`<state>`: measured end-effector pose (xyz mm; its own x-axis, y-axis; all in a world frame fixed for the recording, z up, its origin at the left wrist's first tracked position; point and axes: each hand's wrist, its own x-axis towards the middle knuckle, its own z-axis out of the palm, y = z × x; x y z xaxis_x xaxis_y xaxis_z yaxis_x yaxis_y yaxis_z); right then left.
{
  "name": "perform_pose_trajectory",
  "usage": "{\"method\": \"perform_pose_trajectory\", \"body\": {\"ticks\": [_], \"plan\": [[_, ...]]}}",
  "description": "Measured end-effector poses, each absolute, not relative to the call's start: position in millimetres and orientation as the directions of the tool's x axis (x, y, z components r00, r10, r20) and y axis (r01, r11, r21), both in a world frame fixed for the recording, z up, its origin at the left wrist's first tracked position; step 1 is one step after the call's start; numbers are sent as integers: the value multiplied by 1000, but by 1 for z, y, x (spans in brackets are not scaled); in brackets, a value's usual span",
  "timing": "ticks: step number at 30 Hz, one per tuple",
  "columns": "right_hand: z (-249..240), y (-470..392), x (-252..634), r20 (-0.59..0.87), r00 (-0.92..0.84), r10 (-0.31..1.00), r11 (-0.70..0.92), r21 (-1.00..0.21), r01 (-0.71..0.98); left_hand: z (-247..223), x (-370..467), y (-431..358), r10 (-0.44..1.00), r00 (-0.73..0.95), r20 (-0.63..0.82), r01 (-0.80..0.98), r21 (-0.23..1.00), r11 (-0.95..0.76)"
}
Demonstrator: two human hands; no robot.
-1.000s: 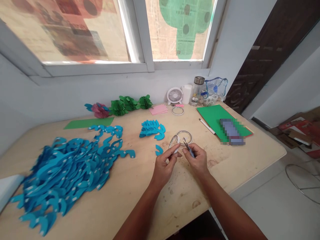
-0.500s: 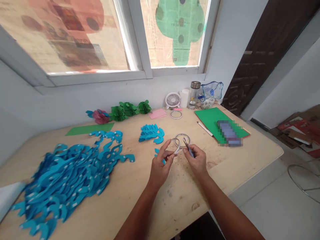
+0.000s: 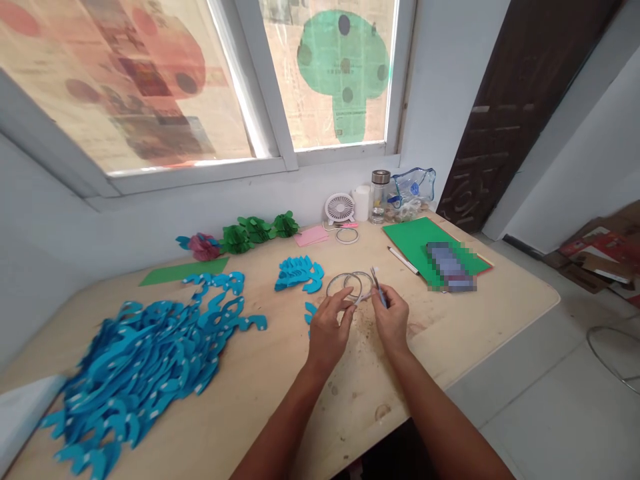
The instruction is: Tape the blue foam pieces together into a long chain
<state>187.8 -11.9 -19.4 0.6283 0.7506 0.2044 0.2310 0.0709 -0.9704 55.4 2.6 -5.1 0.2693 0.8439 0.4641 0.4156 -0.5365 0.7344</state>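
Observation:
My left hand is closed on a ring of white tape, held just above the table. Pinched in my right hand is a pair of tweezers, tips pointing up and away, with a small whitish bit at them. Another tape ring lies on the table behind my hands. Beside my left hand are a few blue cut pieces, partly hidden. A small stack of blue pieces sits farther back.
A large heap of blue pieces covers the left. Along the back stand paper flowers, a fan and a glass bottle. At the right are a white pen, a green sheet and a blurred-out phone-like object.
The tape ring in my left hand has shifted left and tilted flatter. The tweezers in my right hand have turned more upright, and a whitish bit now shows at their tips. The camera view has shifted slightly.

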Motion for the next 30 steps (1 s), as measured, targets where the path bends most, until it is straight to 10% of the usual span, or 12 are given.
{"method": "perform_pose_trajectory", "body": {"ticks": [13, 20, 30], "plan": [[-29, -3, 200, 113, 732, 671, 123, -992, 41, -21, 90, 31, 838, 450, 309, 698, 463, -546], [-28, -5, 198, 111, 691, 714, 119, -992, 36, -18, 55, 29, 874, 288, 392, 651, 589, -479], [-33, -5, 191, 175, 549, 818, 97, -981, 168, -13, -14, 25, 990, 139, -1, 905, 407, -127]]}}
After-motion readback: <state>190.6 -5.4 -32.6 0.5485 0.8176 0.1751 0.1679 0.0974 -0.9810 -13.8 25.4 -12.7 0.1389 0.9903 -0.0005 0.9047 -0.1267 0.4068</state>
